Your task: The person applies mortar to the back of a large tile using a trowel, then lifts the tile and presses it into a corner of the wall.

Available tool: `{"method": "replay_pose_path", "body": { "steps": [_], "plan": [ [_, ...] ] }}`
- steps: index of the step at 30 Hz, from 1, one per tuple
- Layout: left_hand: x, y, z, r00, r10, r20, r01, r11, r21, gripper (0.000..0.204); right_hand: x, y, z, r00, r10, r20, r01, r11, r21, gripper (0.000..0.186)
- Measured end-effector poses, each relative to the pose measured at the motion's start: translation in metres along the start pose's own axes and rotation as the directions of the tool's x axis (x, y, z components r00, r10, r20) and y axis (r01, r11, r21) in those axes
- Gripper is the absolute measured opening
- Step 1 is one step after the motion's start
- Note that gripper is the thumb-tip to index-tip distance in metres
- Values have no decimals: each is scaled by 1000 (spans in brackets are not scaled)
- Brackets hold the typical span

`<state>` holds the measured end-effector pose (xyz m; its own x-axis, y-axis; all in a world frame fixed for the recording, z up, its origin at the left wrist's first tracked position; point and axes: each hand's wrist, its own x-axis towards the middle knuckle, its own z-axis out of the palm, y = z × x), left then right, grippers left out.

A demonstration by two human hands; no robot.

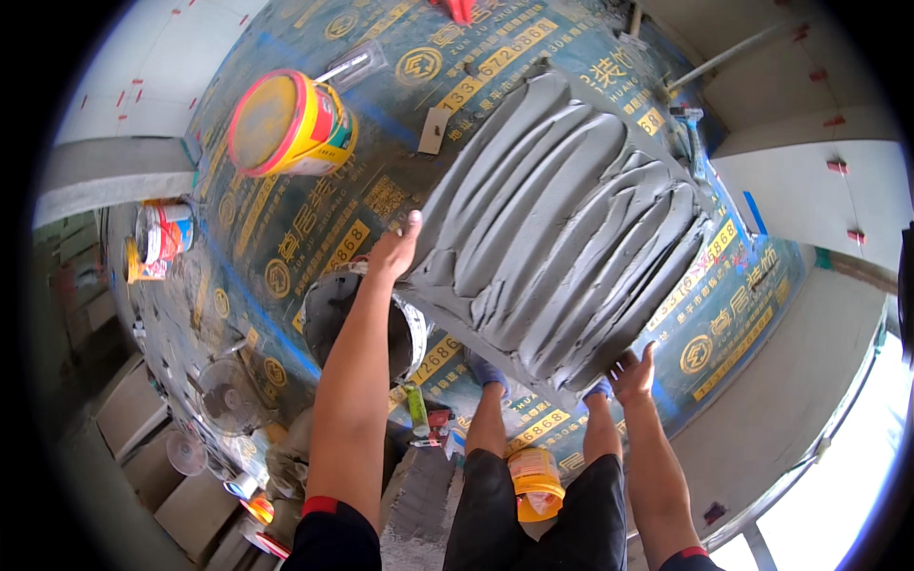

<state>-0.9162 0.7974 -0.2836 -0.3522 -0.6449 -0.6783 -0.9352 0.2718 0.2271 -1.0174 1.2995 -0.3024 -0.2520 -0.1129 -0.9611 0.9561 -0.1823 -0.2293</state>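
A large square tile (562, 238), its upper face spread with grey mortar in thick ridges, fills the middle of the head view. My left hand (395, 249) grips its left edge, thumb up and the other fingers mostly hidden. Down at the near right corner, my right hand (633, 374) holds the edge with its fingers reaching beneath and the thumb raised. Below my left forearm stands a dark bucket (411, 338), partly covered by the arm and the tile. My feet and legs show under the tile's near edge.
A yellow and red bucket (271, 124) stands at the far left, with a notched trowel (350, 67) beside it. Printed dark sheeting (286, 238) covers the floor. Tiled walls (809, 200) rise on the right. Between my legs sits an orange-yellow bucket (536, 483).
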Motion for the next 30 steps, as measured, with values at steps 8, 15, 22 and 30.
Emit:
{"method": "replay_pose_path", "body": {
  "steps": [8, 15, 22, 30],
  "plan": [
    [-58, 34, 48, 999, -42, 31, 47, 982, -181, 110, 29, -99, -35, 992, -120, -33, 111, 975, -193, 109],
    [-143, 7, 153, 986, -147, -80, 117, 945, -304, 99, 51, -175, -62, 975, -204, 92, 223, 845, -485, 96],
    [-230, 10, 241, 969, -205, -138, 91, 816, -571, 92, 39, -220, -51, 954, -294, 51, 240, 654, -717, 93],
    [-294, -27, 300, 949, -313, -44, 228, 773, -592, 85, 2, -198, -60, 968, -251, 11, 171, 625, -762, 96]
  ]
}}
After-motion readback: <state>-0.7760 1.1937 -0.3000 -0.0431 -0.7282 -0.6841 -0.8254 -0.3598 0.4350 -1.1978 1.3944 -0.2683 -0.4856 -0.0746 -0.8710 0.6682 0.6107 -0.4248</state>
